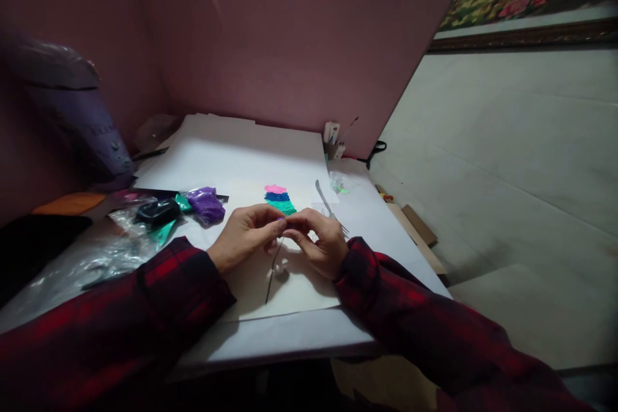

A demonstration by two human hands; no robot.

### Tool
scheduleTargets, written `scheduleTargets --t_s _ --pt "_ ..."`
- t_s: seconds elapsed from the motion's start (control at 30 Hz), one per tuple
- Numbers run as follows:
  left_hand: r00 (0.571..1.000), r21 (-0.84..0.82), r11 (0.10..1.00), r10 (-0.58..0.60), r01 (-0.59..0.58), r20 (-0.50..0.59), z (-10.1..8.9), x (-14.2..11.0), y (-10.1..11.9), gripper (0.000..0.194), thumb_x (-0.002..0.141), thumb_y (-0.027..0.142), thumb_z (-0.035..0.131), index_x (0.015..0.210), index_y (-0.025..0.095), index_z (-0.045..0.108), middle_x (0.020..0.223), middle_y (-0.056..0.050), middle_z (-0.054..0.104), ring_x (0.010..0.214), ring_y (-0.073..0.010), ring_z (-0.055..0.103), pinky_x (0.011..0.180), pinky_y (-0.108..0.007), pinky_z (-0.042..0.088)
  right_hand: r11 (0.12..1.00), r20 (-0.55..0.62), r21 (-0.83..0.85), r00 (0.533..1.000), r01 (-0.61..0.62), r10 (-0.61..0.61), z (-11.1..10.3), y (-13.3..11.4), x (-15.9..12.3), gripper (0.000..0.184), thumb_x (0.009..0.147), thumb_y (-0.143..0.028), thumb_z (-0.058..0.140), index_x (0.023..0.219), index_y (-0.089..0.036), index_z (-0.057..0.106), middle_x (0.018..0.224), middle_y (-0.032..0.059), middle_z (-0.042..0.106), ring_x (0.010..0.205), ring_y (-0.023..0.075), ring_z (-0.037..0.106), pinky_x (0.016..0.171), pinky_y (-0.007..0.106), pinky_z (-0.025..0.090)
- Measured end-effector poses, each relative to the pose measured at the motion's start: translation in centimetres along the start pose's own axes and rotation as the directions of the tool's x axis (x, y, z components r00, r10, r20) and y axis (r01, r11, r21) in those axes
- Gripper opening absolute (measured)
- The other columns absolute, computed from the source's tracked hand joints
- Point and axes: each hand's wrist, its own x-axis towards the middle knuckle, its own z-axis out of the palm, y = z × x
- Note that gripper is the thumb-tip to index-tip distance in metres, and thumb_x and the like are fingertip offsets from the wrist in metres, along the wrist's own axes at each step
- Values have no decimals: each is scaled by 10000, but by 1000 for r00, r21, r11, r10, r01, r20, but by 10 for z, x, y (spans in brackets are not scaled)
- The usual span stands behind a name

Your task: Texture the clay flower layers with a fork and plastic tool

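My left hand (251,235) and my right hand (318,241) meet over a white sheet of paper (309,296), fingertips pinched together. Between them shows a bit of purple modelling clay (281,220), mostly hidden by the fingers. Just beyond, bands of pink clay (275,189), blue clay (277,197) and teal clay (282,207) lie on the paper, the teal partly covered by my hands. A thin dark stick or drawn line (271,278) runs below my fingers, beside small white lumps (281,266). Close to my right hand lies a metal fork (323,196).
Left of my hands are a purple clay packet (206,206), a black packet (157,211) and crumpled clear plastic (116,248). A tall purple container (89,129) stands at far left. Large white sheets (232,148) lie at the back. The table's right edge borders cardboard (418,232).
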Motion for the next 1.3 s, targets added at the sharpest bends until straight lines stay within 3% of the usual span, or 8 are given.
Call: scheduleTargets --t_s 0.3,0.53,0.8,1.3 --pt "1000 35 999 -2 3 -23 2 -2 1 183 784 287 619 829 110 620 579 12 583 460 -91 523 452 -208 409 998 16 -45 999 50 -50 -1 0 1 121 856 -177 554 963 -161 607 788 38 628 677 125 573 616 273 500" --pt "999 50 998 25 -24 -27 1 -1 2 175 794 276 603 855 113 624 566 23 564 460 -88 509 457 -212 418 996 -45 -87 999 -20 16 0 -2 2 195 822 -260 620 989 -166 585 741 16 621 603 112 556 561 259 491" --pt "996 77 995 72 -68 -48 -3 1 -3 142 767 233 604 869 134 615 634 19 570 470 -85 503 440 -217 455 997 18 -76 1000 25 -24 0 2 2 141 861 -225 557 980 -159 592 742 21 598 621 112 538 551 247 485" --pt "992 64 995 84 -79 -89 1 0 4 195 784 295 606 833 108 633 541 24 532 454 -92 483 420 -218 434 992 -77 -115 996 43 -52 -3 7 -1 110 866 -214 548 937 -158 610 786 33 643 585 98 539 562 254 488"
